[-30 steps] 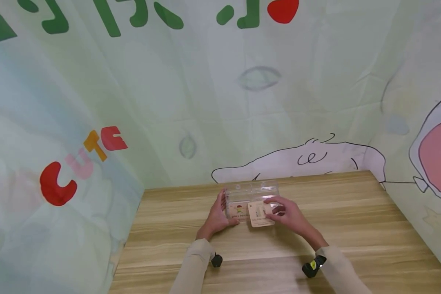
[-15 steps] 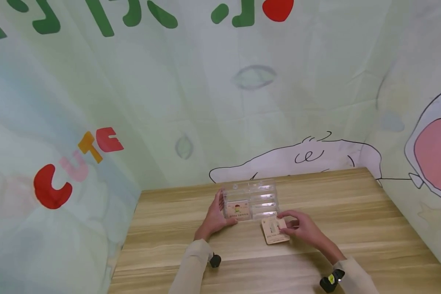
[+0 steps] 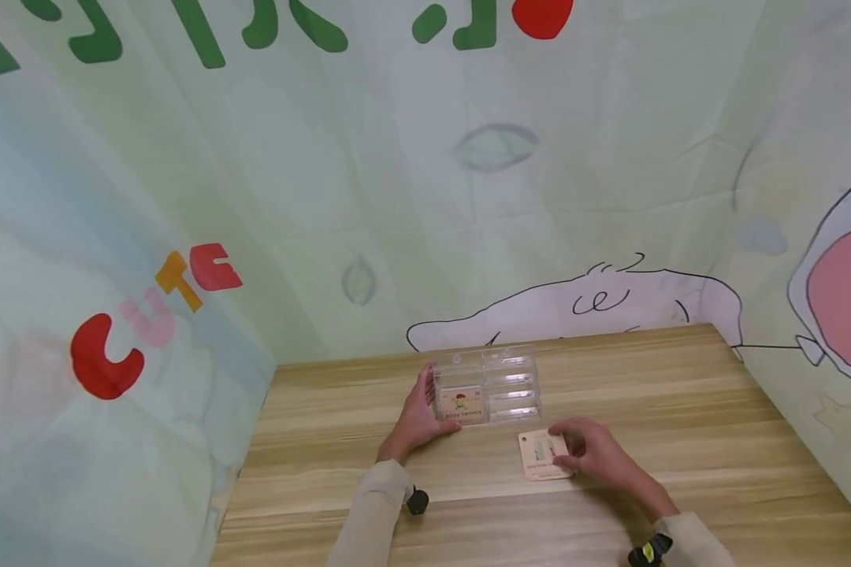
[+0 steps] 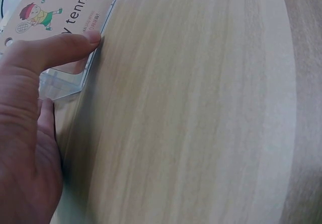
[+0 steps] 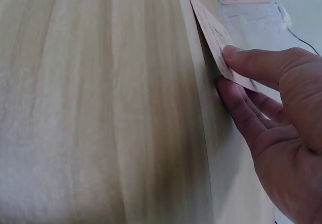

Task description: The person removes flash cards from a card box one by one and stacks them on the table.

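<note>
A clear plastic case [image 3: 514, 382] with ridged slots lies toward the back of the table. In its front left compartment sits a pale card [image 4: 55, 12] printed with a tennis player and "play tennis". My left hand [image 3: 417, 417] grips the case's left end, thumb over the front edge and fingers along the side. To the right and in front of the case, my right hand [image 3: 594, 453] pinches another pale picture card [image 3: 541, 455] by its right edge, thumb on top and fingers beneath. Seen from the right wrist, this card [image 5: 214, 35] is tilted close over the table.
The wooden table [image 3: 681, 394] has its back edge against a printed cloth backdrop [image 3: 397, 197]. More cloth hangs along the left and right sides. Black wrist cameras [image 3: 417, 501] sit at both sleeves.
My right hand has drawn its card off the case, toward the front and right, baring the case's right slots. My left hand stays on the case.
</note>
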Tool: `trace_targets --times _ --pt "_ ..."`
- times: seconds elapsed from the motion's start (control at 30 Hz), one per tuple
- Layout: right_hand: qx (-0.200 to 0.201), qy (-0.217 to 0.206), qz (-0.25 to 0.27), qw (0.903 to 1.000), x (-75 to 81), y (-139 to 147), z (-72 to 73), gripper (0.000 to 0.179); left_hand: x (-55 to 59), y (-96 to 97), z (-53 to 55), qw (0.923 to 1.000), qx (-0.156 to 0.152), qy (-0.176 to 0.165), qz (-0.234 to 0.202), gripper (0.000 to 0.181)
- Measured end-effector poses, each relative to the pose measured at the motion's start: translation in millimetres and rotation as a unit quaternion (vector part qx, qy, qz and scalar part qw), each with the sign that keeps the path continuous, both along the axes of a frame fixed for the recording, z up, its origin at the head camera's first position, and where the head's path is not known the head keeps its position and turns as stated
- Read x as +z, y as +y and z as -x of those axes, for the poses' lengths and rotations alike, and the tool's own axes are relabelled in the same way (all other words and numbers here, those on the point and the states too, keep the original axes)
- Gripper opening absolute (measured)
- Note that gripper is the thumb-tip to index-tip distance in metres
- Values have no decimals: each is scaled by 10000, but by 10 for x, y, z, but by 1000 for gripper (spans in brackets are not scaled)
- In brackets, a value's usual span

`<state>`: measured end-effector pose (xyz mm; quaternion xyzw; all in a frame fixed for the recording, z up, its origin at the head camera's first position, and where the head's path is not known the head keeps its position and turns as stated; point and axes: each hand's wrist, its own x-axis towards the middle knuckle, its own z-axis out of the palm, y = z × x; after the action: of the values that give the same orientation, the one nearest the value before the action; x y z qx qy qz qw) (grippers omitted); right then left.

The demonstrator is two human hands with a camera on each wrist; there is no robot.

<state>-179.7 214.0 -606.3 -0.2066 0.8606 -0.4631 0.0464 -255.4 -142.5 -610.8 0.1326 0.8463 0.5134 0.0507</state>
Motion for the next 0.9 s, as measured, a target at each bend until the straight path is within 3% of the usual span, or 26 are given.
trace_targets --times 0.5,0.9 --pt "-170 185 -1144 9931 111 -118 -2 42 -17 -6 5 10000 10 38 1 128" --pt "-402 -73 -1718 9843 156 -177 4 36 -36 -18 12 10000 0 11 -37 127"
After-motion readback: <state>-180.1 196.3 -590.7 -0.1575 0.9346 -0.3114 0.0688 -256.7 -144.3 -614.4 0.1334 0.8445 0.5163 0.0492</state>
